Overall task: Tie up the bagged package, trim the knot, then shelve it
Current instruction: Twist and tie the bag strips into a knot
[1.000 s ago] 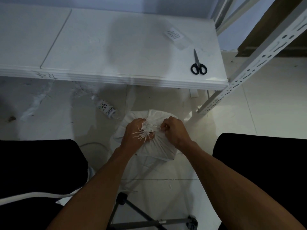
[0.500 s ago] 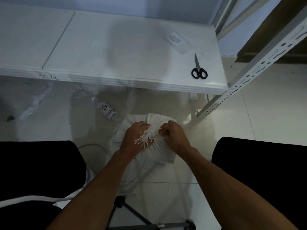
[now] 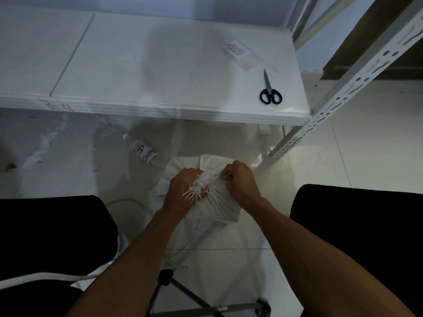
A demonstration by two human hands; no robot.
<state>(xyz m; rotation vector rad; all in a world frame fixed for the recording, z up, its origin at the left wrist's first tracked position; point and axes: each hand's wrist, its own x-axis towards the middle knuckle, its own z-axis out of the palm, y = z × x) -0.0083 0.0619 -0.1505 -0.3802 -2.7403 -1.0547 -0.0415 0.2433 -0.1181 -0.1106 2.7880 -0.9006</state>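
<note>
A white bagged package (image 3: 219,207) lies on the floor between my knees. Its gathered neck ends in a frayed white tuft (image 3: 198,187) at the top. My left hand (image 3: 183,191) grips the gathered bag fabric just left of the tuft. My right hand (image 3: 240,181) pinches the fabric on the tuft's right side, fingers curled tight. Black-handled scissors (image 3: 270,91) lie shut on the low white shelf board (image 3: 160,72), far right and well beyond both hands.
A small labelled bottle (image 3: 144,152) lies on the floor left of the package. A perforated metal rack upright (image 3: 343,92) slants up at the right. A clear label sleeve (image 3: 240,53) sits on the board. Black chair legs (image 3: 206,307) cross below my forearms.
Both hands have drawn closer together over the neck of the bag, and the tuft now lies toward my left hand. The package has stayed in place.
</note>
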